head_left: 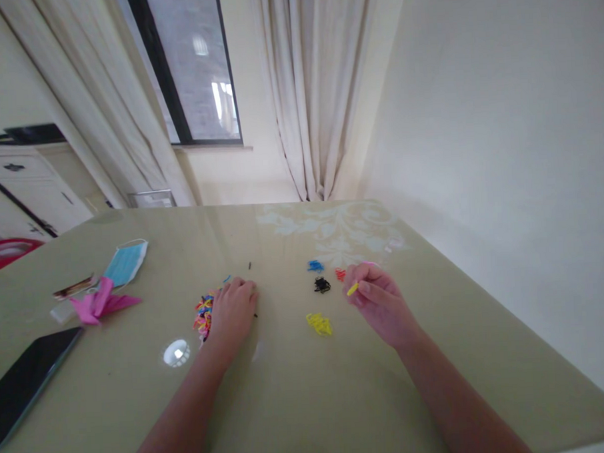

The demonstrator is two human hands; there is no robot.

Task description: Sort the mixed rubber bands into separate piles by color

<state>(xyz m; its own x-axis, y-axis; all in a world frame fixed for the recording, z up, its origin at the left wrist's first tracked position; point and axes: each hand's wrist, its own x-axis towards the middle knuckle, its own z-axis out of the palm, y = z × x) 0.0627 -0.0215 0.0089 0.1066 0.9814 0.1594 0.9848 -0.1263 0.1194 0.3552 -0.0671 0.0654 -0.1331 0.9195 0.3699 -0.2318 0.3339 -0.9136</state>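
My left hand lies palm down at the right side of a mixed pile of small coloured rubber bands, its fingers loosely bent against the table; the fingertips are partly hidden. Raised a little above the table, my right hand pinches a yellow rubber band between thumb and fingers. To the left of it lie single-colour heaps: blue bands, black bands and yellow bands. Red bands show just behind the right hand, and a bit of pink peeks out above it.
On the left of the glossy table are a black phone, a pink folded-paper bird and a blue face mask. A stray dark band lies beyond my left hand. A white wall runs along the right edge.
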